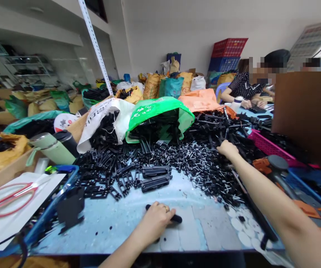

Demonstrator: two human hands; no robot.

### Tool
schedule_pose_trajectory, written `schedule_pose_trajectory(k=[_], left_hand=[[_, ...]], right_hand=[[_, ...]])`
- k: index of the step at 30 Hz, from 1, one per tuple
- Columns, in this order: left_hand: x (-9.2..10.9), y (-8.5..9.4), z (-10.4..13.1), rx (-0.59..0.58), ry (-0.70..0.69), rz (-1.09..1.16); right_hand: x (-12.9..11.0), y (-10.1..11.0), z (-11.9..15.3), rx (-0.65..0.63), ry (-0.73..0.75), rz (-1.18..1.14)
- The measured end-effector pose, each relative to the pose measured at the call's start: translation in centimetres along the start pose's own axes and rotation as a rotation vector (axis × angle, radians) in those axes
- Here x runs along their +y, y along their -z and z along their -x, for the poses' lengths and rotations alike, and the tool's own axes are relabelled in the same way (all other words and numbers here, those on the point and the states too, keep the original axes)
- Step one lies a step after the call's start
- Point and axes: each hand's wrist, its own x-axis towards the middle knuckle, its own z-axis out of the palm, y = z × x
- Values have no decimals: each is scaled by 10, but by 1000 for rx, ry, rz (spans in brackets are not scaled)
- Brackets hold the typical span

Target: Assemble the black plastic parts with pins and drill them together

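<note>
My left hand (pixel 158 219) is near the front edge of the blue work table (pixel 107 227), its fingers wrapped round a long black plastic part (pixel 177 219) whose two ends stick out. My right hand (pixel 228 149) is stretched far forward, closed, at the edge of a heap of long black parts (pixel 213 126); what its fingers hold, if anything, is hidden. Just left of it spreads a pile of small black pieces with metal pins (pixel 196 160). Between the hands and the bags lie folded black assemblies (pixel 155 182) and loose black links (pixel 104 167).
Behind the pile lie open white (pixel 101 115), green (pixel 160 108) and orange (pixel 199 99) bags. Red-handled scissors (pixel 12 197) and a pale green flask (pixel 53 149) are at left. A mallet (pixel 278 167) and pink basket (pixel 272 147) stand right. A co-worker (pixel 245 87) sits across.
</note>
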Motion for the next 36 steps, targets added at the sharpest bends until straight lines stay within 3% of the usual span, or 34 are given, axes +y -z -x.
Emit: schedule_pose_trajectory(k=[2,4,8,10,12,17,22,25,30,36], left_hand=[[-1,-5,1,13,67,-53],[-3,-10,4,19,125,-75],[-6,-14,9,45,175,3],[-4,-13,10,68,157,71],[-2,-11,8,75,128,116],[7,-7,7,82,130,177],[9,-9,9,98,181,191],[6,-11,9,93,148,182],[2,-10,7,86,92,176],[-2,-17,12,228,120,208]], right_hand=[[7,6,33,9,163,-34],[13,7,85,-28,487,-102],[16,-8,209,-367,1104,-38],[15,-22,252,-439,1226,66],[12,-39,276,-409,1248,154],[6,-60,289,-268,1165,205],[5,-58,300,-219,1163,208],[4,-60,304,-261,1174,188],[1,-60,306,-206,1124,179],[-9,-47,311,-33,1159,222]])
